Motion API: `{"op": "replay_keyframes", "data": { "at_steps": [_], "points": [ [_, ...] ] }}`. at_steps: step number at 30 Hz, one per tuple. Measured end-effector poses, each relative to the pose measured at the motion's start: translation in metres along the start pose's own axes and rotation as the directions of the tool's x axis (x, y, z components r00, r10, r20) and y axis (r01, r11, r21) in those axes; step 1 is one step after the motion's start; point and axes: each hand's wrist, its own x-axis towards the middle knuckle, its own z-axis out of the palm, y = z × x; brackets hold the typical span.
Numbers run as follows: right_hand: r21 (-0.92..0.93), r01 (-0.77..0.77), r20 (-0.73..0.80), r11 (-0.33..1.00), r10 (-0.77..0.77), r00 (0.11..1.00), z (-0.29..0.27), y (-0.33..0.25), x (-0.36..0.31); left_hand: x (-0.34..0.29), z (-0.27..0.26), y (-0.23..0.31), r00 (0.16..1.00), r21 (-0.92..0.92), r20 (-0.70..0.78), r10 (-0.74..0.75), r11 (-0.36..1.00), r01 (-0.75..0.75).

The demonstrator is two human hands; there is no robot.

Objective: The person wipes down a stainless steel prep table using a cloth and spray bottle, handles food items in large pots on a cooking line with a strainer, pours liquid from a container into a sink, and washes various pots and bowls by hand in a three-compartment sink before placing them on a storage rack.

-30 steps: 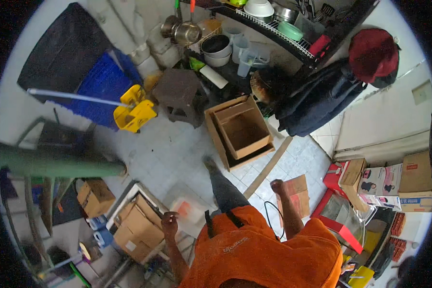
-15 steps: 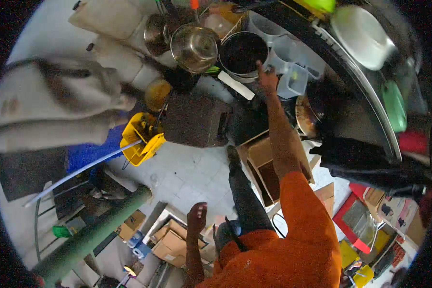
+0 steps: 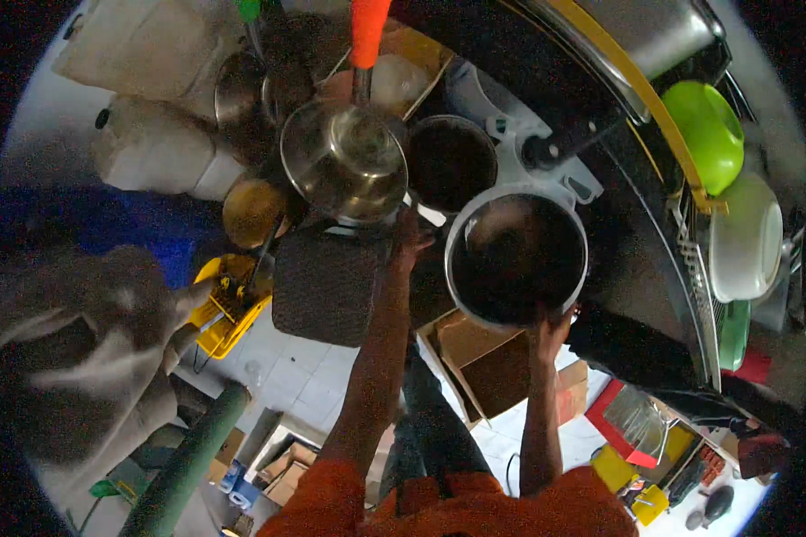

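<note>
My right hand grips the near rim of a wide round pot with a dark inside and a pale rim. My left hand is reached forward with its fingers apart, close to the lower right edge of a shiny steel bowl. Beside its fingertips shows part of a white strip-like thing; whether they touch is unclear. Behind the held pot is a second dark-bottomed pot. An orange handle stands up behind the steel bowl.
Clear plastic containers lie at the back. To the right, a dark counter edge carries a green bowl and a white basin. A cardboard box stands below. Another person's grey sleeve and a yellow mop wringer are at left.
My right hand, which was by the pot at the back, now holds a wide pot nearer me. My left hand has come up from low to beside the steel bowl. The view has shifted.
</note>
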Motion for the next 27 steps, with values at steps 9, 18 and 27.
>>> {"op": "replay_keyframes", "data": {
  "at_steps": [9,18,27],
  "points": [
    [0.408,-0.521,0.123,0.75,0.52,0.845,0.007,0.04,-0.155,-0.006,-0.056,0.011,0.931,0.283,0.132,0.339,0.888,-0.363],
    [-0.053,-0.375,0.135,0.926,0.378,0.916,0.132,0.138,-0.068,-0.279,-0.066,0.136,0.872,0.943,0.227,0.434,0.124,-0.308],
    [-0.271,-0.333,0.122,0.903,0.376,0.919,0.218,0.188,0.039,-0.398,-0.045,0.142,0.919,0.435,-0.393,0.038,0.888,0.15]
  ]
}}
